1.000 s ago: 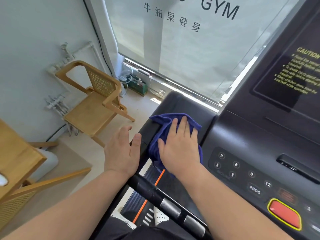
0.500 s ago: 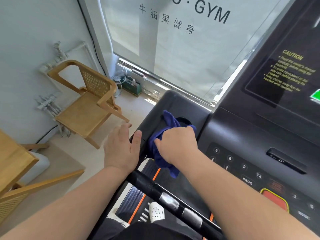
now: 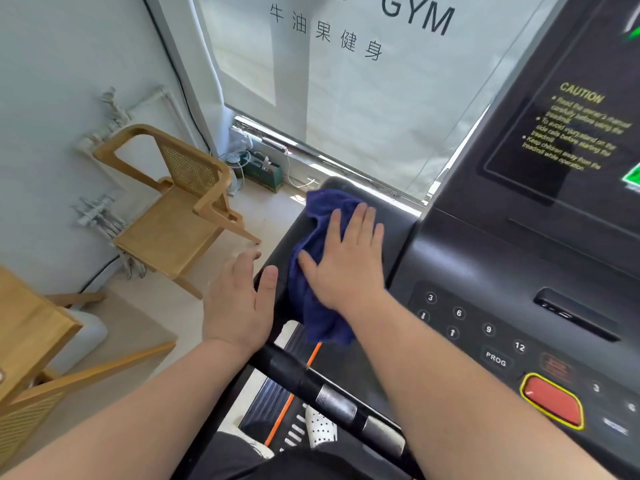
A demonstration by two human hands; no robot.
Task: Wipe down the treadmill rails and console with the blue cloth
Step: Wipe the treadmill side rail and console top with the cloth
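The blue cloth lies spread over the left tray of the black treadmill console, its lower edge hanging off toward the belt. My right hand presses flat on the cloth with fingers extended. My left hand rests with fingers apart against the outer left edge of the console, thumb on top, holding nothing. A black handlebar with metal sensor plates runs below both wrists.
A wooden cane-back chair stands on the floor to the left, near the wall. A wooden table corner is at the lower left. The console has number keys and a red stop button. A frosted window is ahead.
My right hand went from bunching the cloth to flattening it, and slid forward over the tray. The left hand stayed at the console edge.
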